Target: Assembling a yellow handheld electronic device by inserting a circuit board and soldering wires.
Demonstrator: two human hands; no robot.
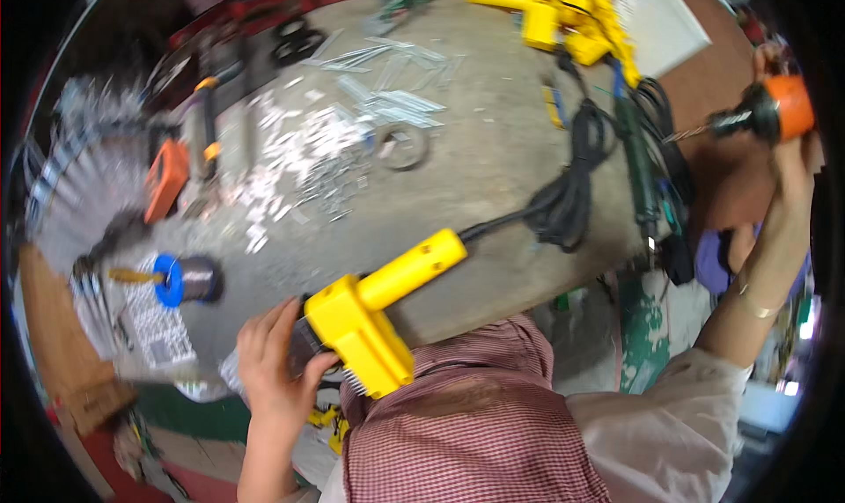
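My left hand (275, 353) grips a yellow T-shaped corded tool (356, 323) at its wide head, above the bench's near edge. Its round handle points up and to the right, and a row of teeth runs along the head's lower edge. A black cord (572, 190) leads from the handle to a loose bundle on the bench. Far out at the right, my right hand (791, 154) is closed around an orange and black power drill (786, 109), which partly hides the fingers. The drill's long bit points left, apart from the yellow tool.
The grey workbench (475, 177) carries small white pieces (299, 146), metal strips (396, 107), a tape roll (403, 146), a blue wire spool (180, 280) and an orange-handled tool (165, 179). More yellow tools (572, 14) lie at the back. A green soldering iron (638, 164) rests at the right edge.
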